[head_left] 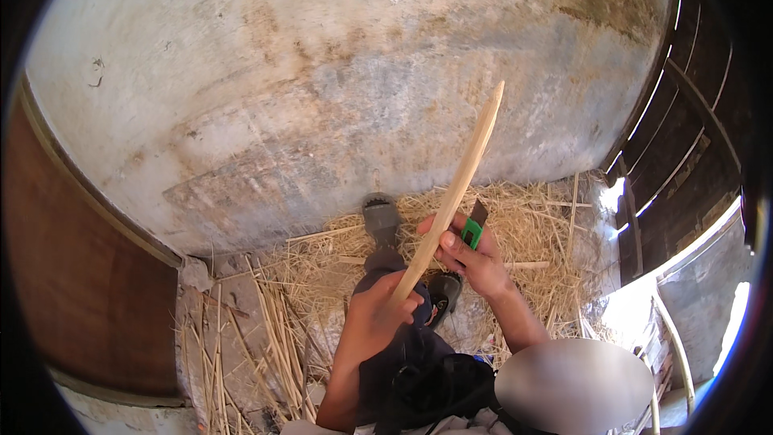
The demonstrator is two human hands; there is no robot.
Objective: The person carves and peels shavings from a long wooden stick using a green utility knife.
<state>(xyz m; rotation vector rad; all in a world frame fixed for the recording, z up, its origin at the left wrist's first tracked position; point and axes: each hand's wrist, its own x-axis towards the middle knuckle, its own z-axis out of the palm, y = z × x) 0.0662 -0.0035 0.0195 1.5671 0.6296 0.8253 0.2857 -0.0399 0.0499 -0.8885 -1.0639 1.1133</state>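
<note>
The left hand (378, 318) had its grip closed around the lower end of a long, pale wooden stick (456, 185), its fingers curled over the wood. The stick was tilted, running up and to the right from that hand to a tapered tip, and it was held above the floor in front of the person's body. The right hand (477, 264) was farther up it, with the thumb against the right-hand edge and fingertips showing past the opposite edge. The same hand's grip was also pressed on a green cutter knife (472, 232), whose dark blade (480, 212) pointed up and slightly right, just beside the stick with a visible gap between the 2.

Below the hands were 2 dark shoes (381, 221), the farther of them close to the foot of a stained, pale wall (362, 105). Loose straw-like shavings (527, 234) covered much of the floor around them. To the left lay a spread of thin sticks (278, 338), near a brown panel (88, 274). On the right stood dark boards (684, 137) with light showing through the gaps. A blurred oval (573, 387) covered part of the lower right, below the right forearm.
</note>
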